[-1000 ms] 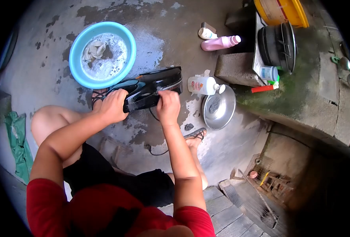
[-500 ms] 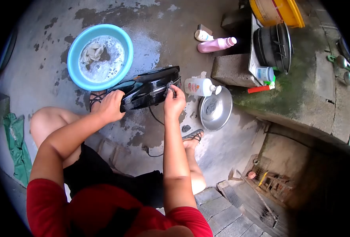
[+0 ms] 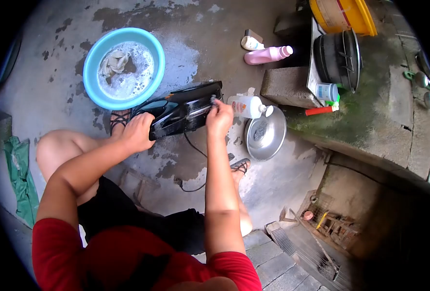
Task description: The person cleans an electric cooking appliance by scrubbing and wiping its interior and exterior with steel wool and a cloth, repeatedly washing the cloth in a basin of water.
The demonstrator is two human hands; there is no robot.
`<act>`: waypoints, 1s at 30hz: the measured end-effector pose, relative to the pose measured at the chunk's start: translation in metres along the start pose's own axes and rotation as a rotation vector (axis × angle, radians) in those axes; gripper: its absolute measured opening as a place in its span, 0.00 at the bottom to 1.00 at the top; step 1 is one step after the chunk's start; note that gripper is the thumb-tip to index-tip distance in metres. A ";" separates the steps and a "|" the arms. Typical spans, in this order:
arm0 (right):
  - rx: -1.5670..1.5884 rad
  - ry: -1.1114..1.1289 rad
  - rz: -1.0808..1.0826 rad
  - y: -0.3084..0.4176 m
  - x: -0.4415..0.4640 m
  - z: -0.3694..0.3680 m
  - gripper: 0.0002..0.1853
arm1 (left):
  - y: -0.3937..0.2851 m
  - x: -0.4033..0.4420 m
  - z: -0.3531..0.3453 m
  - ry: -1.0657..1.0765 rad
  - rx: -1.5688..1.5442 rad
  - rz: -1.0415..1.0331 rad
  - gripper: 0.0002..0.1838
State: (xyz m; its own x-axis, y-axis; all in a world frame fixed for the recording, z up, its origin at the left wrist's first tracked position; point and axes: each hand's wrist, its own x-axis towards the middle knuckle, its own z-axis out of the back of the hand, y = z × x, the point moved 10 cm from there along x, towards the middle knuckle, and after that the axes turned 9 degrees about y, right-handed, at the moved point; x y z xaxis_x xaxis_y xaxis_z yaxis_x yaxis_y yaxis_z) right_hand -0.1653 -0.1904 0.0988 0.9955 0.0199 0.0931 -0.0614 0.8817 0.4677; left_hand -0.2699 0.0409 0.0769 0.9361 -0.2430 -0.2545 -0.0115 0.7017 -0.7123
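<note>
A glossy black appliance (image 3: pixel 183 109) with a cord lies tilted between my hands. My left hand (image 3: pixel 138 132) is closed on its near left edge, thumb and fingers wrapped over the rim. My right hand (image 3: pixel 220 118) is pinched round a small grey scrubbing pad (image 3: pixel 213 99) and touches the appliance's right end. Just right of that hand is a white pump bottle (image 3: pixel 246 106), tilted over the rim of a metal bowl (image 3: pixel 276 140). A dark grey clump shows inside the bowl.
A blue basin (image 3: pixel 91 70) of suds and cloth stands at the upper left. A pink bottle (image 3: pixel 267 55) lies near concrete blocks (image 3: pixel 285 86). Black pots (image 3: pixel 339 60) and a yellow bucket (image 3: pixel 339 17) are at the upper right. The cord (image 3: pixel 190 190) runs over the floor by my foot.
My right hand has moved along the appliance to its right end with the pad. My left hand has kept its hold on the left edge.
</note>
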 end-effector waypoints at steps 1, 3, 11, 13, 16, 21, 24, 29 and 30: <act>0.047 0.002 0.085 0.020 -0.009 -0.002 0.13 | 0.003 0.001 -0.002 0.013 -0.015 0.012 0.28; 0.169 0.077 0.330 0.080 -0.035 -0.013 0.11 | 0.004 0.001 0.000 -0.020 -0.015 0.002 0.26; 0.126 -0.005 0.144 0.045 -0.015 -0.007 0.12 | -0.002 0.002 0.001 0.008 -0.021 0.022 0.28; 0.150 0.029 0.319 0.073 -0.031 -0.017 0.11 | 0.000 0.004 0.003 -0.002 -0.034 0.024 0.28; 0.026 -0.049 0.321 0.063 -0.020 -0.009 0.13 | -0.003 0.000 0.004 0.058 -0.019 0.044 0.28; 0.114 -0.024 0.205 0.057 -0.024 -0.013 0.12 | 0.008 0.001 -0.010 -0.068 -0.024 -0.039 0.26; 0.126 0.049 0.260 0.072 -0.034 -0.018 0.12 | 0.011 -0.001 -0.009 -0.059 -0.023 -0.054 0.27; 0.012 -0.066 0.020 0.021 0.003 0.002 0.11 | 0.002 -0.001 -0.010 -0.037 0.002 -0.051 0.26; 0.060 -0.061 0.110 0.035 -0.007 0.000 0.11 | 0.004 0.002 -0.010 -0.033 -0.005 -0.059 0.26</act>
State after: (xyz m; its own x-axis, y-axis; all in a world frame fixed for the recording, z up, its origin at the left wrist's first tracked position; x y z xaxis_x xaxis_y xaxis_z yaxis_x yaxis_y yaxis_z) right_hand -0.1748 -0.1600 0.1141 0.9763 0.0844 0.1994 -0.1759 0.8461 0.5031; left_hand -0.2720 0.0362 0.0672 0.9461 -0.2616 -0.1908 0.0422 0.6837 -0.7285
